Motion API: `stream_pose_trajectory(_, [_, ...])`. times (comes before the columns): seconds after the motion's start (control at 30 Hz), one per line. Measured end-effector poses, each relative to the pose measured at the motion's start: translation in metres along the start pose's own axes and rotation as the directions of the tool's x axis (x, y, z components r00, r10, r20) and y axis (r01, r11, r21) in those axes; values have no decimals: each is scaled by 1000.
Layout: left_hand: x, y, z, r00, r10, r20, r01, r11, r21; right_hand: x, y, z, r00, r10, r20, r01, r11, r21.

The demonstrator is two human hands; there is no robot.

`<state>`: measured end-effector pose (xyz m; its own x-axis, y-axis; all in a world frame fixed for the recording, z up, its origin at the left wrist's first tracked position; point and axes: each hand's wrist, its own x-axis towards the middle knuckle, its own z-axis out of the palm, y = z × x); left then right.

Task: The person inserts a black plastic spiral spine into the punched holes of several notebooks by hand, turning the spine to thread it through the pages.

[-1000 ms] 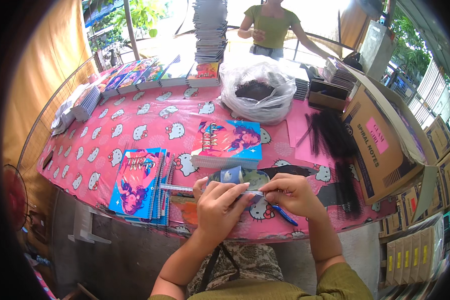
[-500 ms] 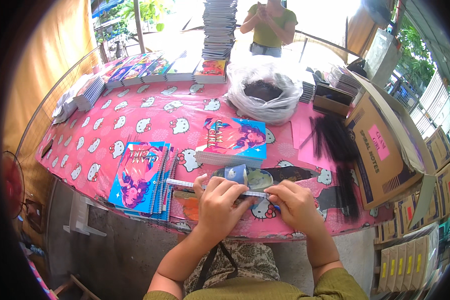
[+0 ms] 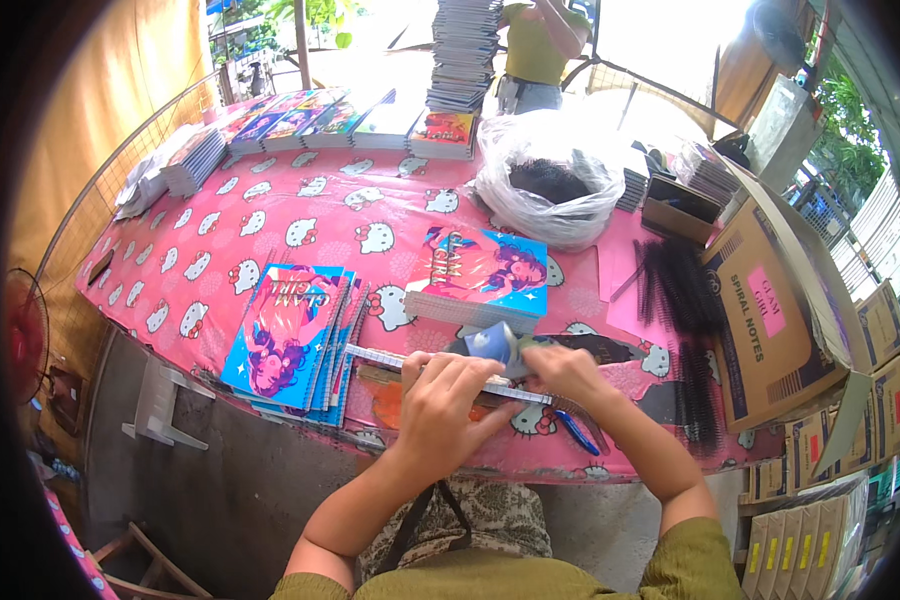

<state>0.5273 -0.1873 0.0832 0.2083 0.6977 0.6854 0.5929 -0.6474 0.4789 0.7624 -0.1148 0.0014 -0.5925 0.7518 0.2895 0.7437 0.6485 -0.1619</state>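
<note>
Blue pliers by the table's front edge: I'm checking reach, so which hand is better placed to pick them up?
Probably the right hand: the blue pliers lie just below it, while the left hand presses on the notebook's spiral edge farther left.

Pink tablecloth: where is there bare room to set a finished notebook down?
The widest bare stretch of the pink tablecloth lies between the far row of notebooks, the clear plastic bag and the near-left notebook stack. It is crowded under both hands and on the right by the black binding coils and cardboard box.

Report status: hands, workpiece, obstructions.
Left hand pressing down on notebook; right hand gripping its spiral edge. Blue pliers beside right hand. Nothing blocking.
</note>
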Motion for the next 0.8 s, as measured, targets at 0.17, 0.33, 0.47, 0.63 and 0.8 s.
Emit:
stream_pose_trajectory(0.17, [-1,-3,2,999,22,-29,-23,999,-37,-35,52,-13,879,476,-17,-292,566,771])
stream_pose_trajectory(0.33, [-3,-9,1,998,51,-34,-52,997,-48,-5,-2,-64,971,227,75,-200,595,779])
stream_pose_trajectory(0.47, [-2,1,-5,990,-141,31,142,989,-48,-2,0,-59,997,78,-28,7,265,964])
stream_pose_trajectory(0.63, [-8,-14,-29,983,-184,1,179,957,229,16,-18,-63,973,227,-36,-5,175,985])
stream_pose_trajectory(0.8, [-15,-28,-27,972,-235,10,235,971,41,36,-16,-58,963,268,23,-235,796,558])
